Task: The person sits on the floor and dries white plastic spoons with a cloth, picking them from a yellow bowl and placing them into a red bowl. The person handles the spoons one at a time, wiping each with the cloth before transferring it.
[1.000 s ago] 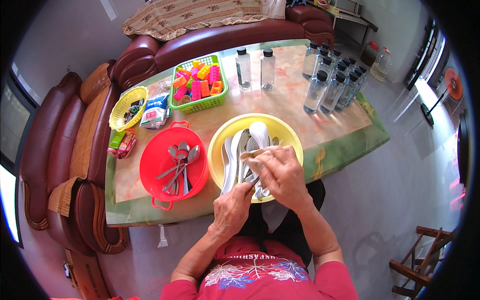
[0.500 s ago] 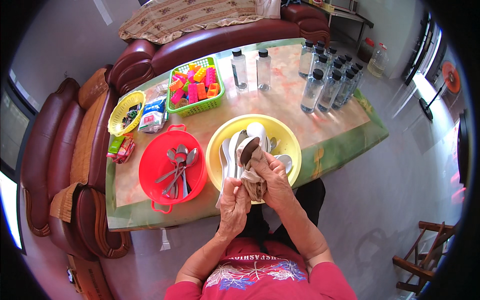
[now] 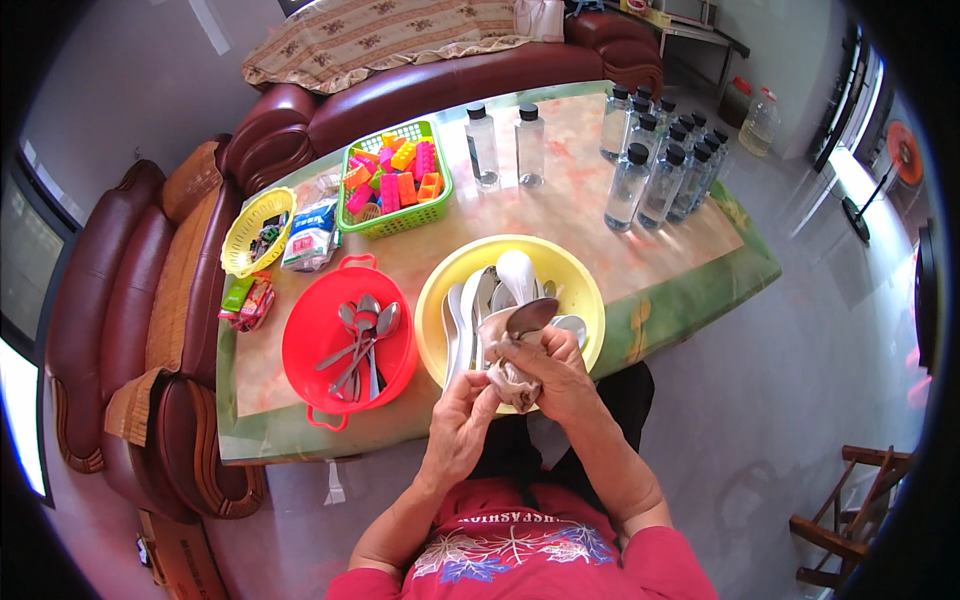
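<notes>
Holding a cloth-wrapped spoon over the yellow basin

The spoon (image 3: 533, 316) slants above the near part of the yellow basin (image 3: 577, 276), its bowl pointing away from the body and rightward. The long axis runs back toward the lower left, where the cloth (image 3: 516, 390) hides the handle. The right hand (image 3: 563, 378) is closed around the cloth. The left hand (image 3: 462, 408) has its fingertips drawn narrow at the cloth's left edge; whether they grip anything, I cannot tell.
</notes>
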A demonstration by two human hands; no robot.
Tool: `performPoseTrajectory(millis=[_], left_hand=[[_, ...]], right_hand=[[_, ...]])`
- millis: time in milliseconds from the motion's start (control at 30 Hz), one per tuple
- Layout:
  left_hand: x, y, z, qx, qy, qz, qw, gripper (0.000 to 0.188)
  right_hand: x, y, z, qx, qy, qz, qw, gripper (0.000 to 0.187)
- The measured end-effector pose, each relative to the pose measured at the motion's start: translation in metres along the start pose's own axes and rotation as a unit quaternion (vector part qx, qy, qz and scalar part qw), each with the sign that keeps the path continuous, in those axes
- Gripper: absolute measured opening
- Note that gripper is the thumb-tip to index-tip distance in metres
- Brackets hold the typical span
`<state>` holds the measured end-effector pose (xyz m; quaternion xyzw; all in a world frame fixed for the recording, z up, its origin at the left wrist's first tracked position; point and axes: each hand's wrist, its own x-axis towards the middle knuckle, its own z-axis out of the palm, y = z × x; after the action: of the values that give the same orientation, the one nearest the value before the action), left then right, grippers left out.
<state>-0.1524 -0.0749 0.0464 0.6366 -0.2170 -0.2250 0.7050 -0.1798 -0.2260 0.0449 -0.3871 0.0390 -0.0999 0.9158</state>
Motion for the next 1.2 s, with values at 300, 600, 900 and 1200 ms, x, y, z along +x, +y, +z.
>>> performPoseTrajectory(millis=[300,600,900,1200], left_hand=[[-0.054,0.106,0.011,-0.241,-0.246,0.111,0.932,0.032],[-0.049,0.110,0.020,-0.363,-0.529,0.300,0.706,0.073],[-0.031,0.102,-0.054,-0.366,-0.583,0.368,0.626,0.021],[0.004,0.040,-0.037,0.239,0.057,0.185,0.952,0.018]], right_hand=[[-0.030,-0.034,0.027,-0.202,-0.165,0.012,0.965,0.020],[-0.035,-0.026,0.032,-0.149,-0.155,0.005,0.977,0.021],[-0.027,-0.021,0.030,-0.277,-0.200,0.003,0.940,0.020],[-0.023,-0.017,0.040,-0.407,-0.176,-0.016,0.896,0.013]])
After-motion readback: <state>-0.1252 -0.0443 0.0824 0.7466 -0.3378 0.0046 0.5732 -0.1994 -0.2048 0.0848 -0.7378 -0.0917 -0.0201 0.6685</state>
